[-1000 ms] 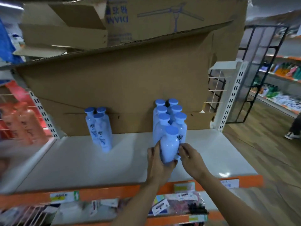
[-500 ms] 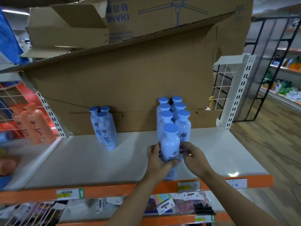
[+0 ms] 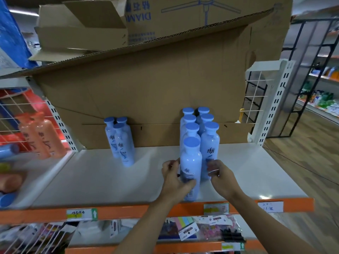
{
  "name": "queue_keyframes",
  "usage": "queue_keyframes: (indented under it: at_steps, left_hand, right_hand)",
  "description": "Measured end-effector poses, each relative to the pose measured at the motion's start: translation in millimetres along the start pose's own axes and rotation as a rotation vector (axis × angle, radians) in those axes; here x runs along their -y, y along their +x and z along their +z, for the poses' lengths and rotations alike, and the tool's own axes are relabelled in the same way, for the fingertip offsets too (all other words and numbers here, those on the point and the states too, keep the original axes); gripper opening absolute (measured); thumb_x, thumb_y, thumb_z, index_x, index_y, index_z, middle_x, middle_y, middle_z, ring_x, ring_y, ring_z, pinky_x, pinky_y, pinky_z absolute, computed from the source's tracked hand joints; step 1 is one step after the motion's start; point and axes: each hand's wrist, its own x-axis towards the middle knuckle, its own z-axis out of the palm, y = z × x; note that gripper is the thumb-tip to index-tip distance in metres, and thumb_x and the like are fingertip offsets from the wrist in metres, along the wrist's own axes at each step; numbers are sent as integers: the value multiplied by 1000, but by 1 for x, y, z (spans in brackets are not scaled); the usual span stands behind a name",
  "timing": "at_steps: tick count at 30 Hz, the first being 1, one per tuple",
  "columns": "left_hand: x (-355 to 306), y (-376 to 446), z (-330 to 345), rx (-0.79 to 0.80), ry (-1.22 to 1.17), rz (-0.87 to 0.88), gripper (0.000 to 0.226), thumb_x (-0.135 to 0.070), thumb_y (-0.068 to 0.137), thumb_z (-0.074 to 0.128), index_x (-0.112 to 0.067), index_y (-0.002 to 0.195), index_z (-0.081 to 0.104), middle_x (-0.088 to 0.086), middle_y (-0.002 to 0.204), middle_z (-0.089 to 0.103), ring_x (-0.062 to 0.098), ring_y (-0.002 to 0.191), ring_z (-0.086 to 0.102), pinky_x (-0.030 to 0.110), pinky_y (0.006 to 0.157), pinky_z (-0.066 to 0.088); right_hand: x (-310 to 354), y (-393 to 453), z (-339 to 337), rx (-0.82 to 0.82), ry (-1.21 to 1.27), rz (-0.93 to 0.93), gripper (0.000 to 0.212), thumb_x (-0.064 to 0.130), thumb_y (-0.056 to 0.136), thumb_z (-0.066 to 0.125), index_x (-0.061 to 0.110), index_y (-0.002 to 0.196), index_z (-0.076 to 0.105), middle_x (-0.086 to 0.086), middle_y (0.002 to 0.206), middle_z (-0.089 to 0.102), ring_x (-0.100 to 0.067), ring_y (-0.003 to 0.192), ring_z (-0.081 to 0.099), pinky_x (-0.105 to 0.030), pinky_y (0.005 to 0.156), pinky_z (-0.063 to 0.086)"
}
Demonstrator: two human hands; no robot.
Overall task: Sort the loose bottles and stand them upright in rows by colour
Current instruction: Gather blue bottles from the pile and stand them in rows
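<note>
The front pale-blue plastic bottle with a round blue cap (image 3: 190, 167) stands upright at the head of the left row of a two-row block of matching blue bottles (image 3: 200, 125) on the white metal shelf (image 3: 95, 180), close to its orange front edge strip (image 3: 128, 212). The left hand (image 3: 174, 182) grips this bottle low on its body, thumb across the label. The right hand (image 3: 221, 177) is just beside it with fingers curled; whether it holds the neighbouring bottle cannot be told.

Risk: the bottles are tall, narrow and packed touching. A sideways or backward push on the front bottle would likely topple the row behind it. A pull forward could carry its base over the shelf lip.

Clearance: open shelf surface lies to the left, between this block and the separate trio of blue bottles (image 3: 120, 142), and to the right up to the perforated white upright (image 3: 275, 99). A brown cardboard sheet (image 3: 146, 88) closes the back.
</note>
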Motion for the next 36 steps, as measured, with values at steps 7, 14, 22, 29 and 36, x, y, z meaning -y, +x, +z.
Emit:
queue_keyframes:
  at_steps: [7, 14, 22, 29, 36]
  left_hand:
    - [-5, 2, 15, -129, -148, 7, 74, -16, 60, 85, -42, 111, 39, -10, 116, 56, 7, 105, 59, 14, 81, 50]
    - [-9, -1, 23, -195, 31, 32, 93, -51, 41, 85, -28, 121, 43, -9, 115, 39, 6, 110, 40, 20, 90, 43]
    - [-3, -1, 20, -130, -33, 19, 84, -42, 51, 82, -31, 122, 39, -7, 120, 36, 7, 116, 42, 19, 93, 45]
    - [-3, 4, 15, -131, -145, 18, 65, -9, 62, 88, -36, 101, 44, -15, 106, 58, 4, 100, 60, 8, 77, 50]
    - [7, 7, 18, -136, -155, 15, 62, -11, 66, 86, -38, 104, 46, -16, 113, 58, -2, 105, 58, 17, 86, 52]
  right_hand:
    - [-7, -1, -2, 14, -21, 10, 41, -17, 76, 39, 13, 100, 52, -11, 103, 59, -28, 90, 58, -15, 65, 40]
    - [-8, 0, -7, -14, -16, -9, 39, -17, 77, 38, 11, 101, 52, -12, 105, 58, -28, 92, 57, -17, 66, 41]
    - [-7, 4, -13, -26, -16, -26, 41, -17, 77, 39, 13, 100, 53, -10, 105, 57, -27, 91, 57, -13, 65, 41]
    - [-4, 5, -11, -38, -21, -38, 37, -16, 79, 39, 12, 98, 53, -9, 102, 57, -27, 88, 57, -13, 63, 40]
    - [0, 3, 0, -17, -58, -58, 33, -14, 80, 41, 13, 95, 52, -8, 99, 58, -24, 85, 56, -16, 64, 40]
